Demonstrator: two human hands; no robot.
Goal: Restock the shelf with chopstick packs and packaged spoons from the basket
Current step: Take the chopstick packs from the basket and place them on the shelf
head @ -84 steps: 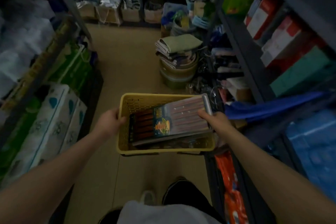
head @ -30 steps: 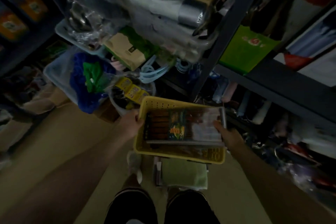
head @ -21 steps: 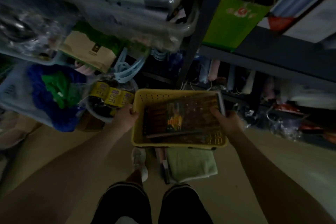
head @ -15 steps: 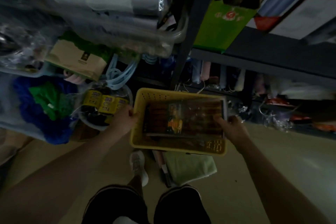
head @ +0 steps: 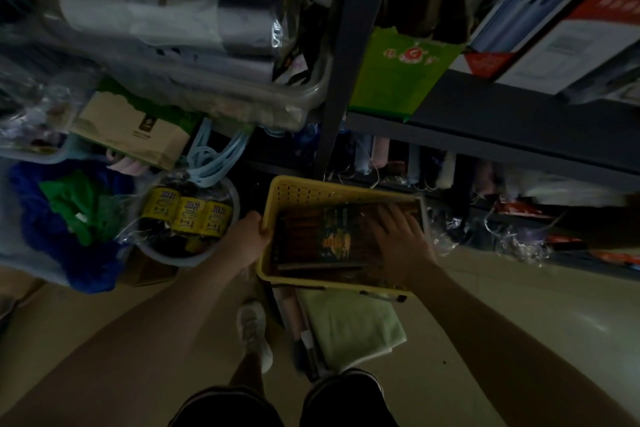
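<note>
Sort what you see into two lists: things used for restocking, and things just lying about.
In use: yellow basket, chopstick pack, left hand, right hand, shelf.
Lying about: green cloth, green bag, yellow-labelled cans.

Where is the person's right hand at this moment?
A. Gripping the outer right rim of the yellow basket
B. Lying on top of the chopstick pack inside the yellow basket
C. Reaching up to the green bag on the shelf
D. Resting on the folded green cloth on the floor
B: the right hand lies with spread fingers on the chopstick pack inside the yellow basket, while the left hand grips the basket's left rim.
</note>
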